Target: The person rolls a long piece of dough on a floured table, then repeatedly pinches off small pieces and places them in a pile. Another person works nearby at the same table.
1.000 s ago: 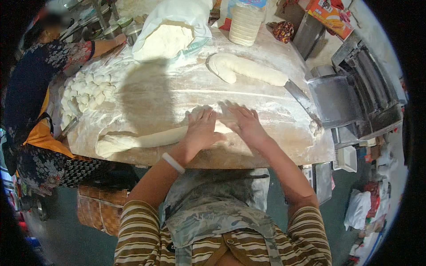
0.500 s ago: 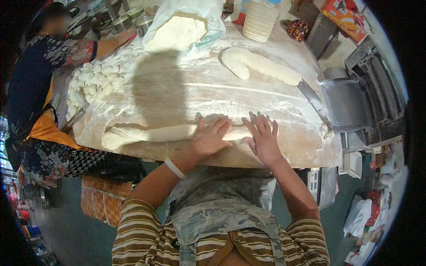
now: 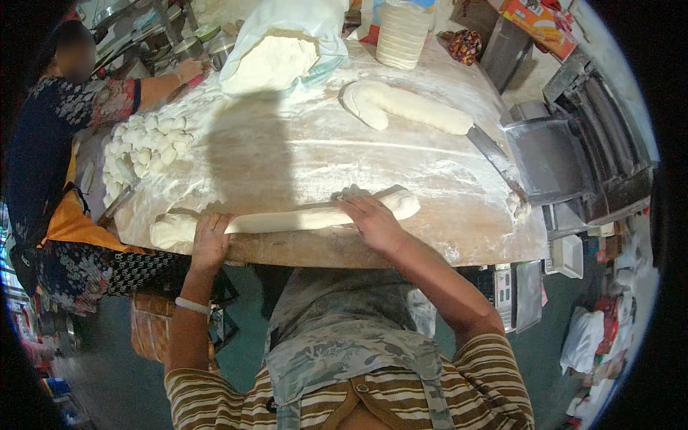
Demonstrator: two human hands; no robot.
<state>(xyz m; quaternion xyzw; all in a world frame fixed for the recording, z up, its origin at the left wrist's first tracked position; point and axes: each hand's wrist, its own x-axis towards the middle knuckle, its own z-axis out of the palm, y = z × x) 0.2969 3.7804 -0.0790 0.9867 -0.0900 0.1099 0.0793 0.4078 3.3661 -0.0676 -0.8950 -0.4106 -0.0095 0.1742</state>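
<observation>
A long roll of pale dough (image 3: 287,221) lies along the near edge of the floured wooden table (image 3: 401,247). Near its thick left end, my left hand (image 3: 212,238) is closed around it. My right hand (image 3: 371,221) curls its fingers over the roll close to the right end, which sticks out past the hand. Farther back, a second thick piece of dough (image 3: 416,107) lies bent, apart from both hands. Beside that piece's right end rests a flat metal blade (image 3: 494,152).
Small dough pieces (image 3: 147,147) are heaped at the left, near a co-worker (image 3: 54,143) who reaches across the table. An open flour bag (image 3: 276,64) and a ribbed plastic container (image 3: 403,36) stand at the back. A dark metal machine (image 3: 573,150) borders the right side.
My hands have moved apart: the left has slid along to the roll's left end, the right somewhat left. Flat, spread fingers have become curled around the dough.
</observation>
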